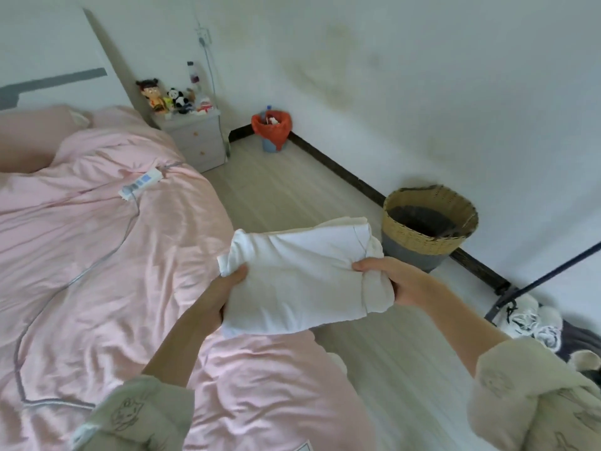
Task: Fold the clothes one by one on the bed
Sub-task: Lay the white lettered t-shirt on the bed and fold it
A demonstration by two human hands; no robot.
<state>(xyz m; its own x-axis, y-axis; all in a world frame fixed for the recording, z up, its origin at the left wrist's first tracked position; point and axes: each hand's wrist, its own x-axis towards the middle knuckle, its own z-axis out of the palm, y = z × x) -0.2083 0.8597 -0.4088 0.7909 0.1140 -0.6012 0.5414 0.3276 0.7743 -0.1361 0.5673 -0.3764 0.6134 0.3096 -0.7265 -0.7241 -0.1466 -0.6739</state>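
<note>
Folded white garment (300, 278) sits at centre frame, held in the air over the right edge of the bed (97, 255) and touching nothing but the hands. Left hand (224, 294) grips its left end, thumb on top, fingers hidden beneath. Right hand (390, 281) grips the right end, thumb over the bunched edge, fingers wrapped under. Both hands are clamped on the cloth, one at each end.

Judgement: gripping at both ends keeps the folded stack from sagging open or sliding apart in transit. Support from below carries the weight and the thumbs pin the layers. The garment is off the quilt and partly over the floor, so this looks like a carry of a finished fold, not a fold in progress. Destination cannot be told.

Appearance: plain white, soft, matte, several layers thick. Roughly rectangular, slightly pillowy in the middle. A seam or hem line shows near the upper right corner. The right end is rumpled where the hand squeezes it; the left end shows rolled folds. Garment type cannot be told.

Surroundings: pink quilt, wrinkled, with a white power strip (140, 183) and cable at left centre. Woven basket (429, 222) stands on the floor at right centre, just beyond the garment, apparently empty, though its dark interior is unclear.
</note>
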